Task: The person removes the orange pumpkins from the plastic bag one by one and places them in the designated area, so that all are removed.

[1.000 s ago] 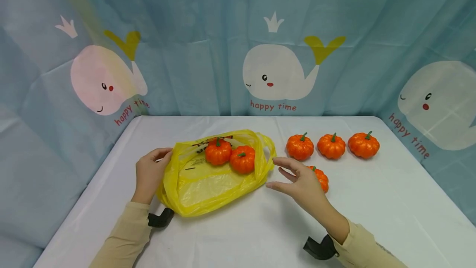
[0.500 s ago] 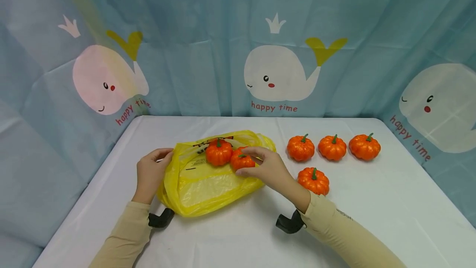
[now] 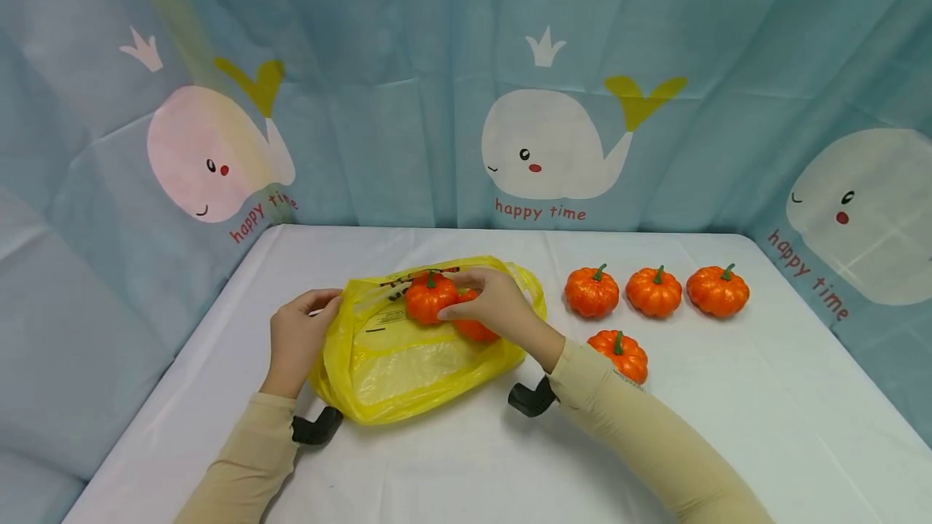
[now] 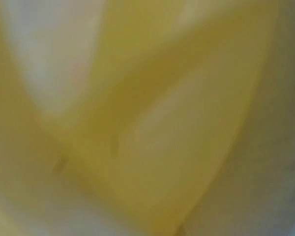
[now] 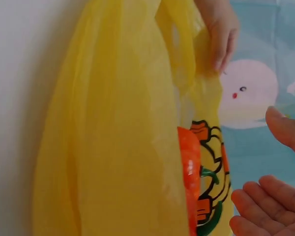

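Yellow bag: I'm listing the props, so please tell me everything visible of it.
The yellow bag looks like thin, slightly translucent plastic, creased, with black, orange and green print. It lies on the white tabletop, mouth wide open, holding two orange pumpkins. The left hand grips its left edge; the right hand is over its opening, and whether that touches the bag is unclear. Its underside is hidden.

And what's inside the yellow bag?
In the head view, two pumpkins: the left pumpkin is mostly visible; the right pumpkin is partly covered by the right hand. The bag's interior behind the hand and pumpkins can't be seen.
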Demonstrator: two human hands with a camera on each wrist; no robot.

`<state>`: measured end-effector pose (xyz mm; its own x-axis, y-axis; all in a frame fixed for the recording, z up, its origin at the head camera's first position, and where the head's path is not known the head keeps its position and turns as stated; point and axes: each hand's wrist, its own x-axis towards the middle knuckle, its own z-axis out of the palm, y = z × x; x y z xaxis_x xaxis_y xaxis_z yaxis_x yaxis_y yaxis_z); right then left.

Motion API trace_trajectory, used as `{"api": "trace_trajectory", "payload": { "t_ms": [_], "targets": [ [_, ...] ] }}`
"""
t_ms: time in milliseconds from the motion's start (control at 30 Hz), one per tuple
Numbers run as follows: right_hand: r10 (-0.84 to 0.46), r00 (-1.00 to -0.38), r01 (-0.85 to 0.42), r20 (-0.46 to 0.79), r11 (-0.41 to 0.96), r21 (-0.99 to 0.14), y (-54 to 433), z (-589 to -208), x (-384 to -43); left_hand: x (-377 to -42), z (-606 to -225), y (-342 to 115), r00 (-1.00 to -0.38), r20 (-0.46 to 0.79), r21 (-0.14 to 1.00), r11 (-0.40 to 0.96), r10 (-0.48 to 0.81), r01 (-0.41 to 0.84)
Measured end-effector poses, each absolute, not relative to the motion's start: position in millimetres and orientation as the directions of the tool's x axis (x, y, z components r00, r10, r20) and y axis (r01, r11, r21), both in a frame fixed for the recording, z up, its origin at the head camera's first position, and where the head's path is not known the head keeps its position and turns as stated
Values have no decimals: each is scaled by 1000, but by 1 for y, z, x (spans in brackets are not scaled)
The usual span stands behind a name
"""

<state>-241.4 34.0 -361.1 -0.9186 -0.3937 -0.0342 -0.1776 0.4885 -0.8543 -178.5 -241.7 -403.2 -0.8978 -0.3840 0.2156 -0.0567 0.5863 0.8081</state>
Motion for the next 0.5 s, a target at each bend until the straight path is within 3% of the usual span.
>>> {"api": "trace_trajectory", "payload": {
  "t_ms": [267, 500],
  "targets": [
    [-390, -918, -210, -69, 626, -751, 14, -368, -258, -179, -406, -243, -896, 222, 806, 590, -384, -53],
    [-359, -929, -186, -86, 657, -731, 6, -372, -265, -180, -405, -242, -895, 208, 811, 581, -393, -67]
  ]
}}
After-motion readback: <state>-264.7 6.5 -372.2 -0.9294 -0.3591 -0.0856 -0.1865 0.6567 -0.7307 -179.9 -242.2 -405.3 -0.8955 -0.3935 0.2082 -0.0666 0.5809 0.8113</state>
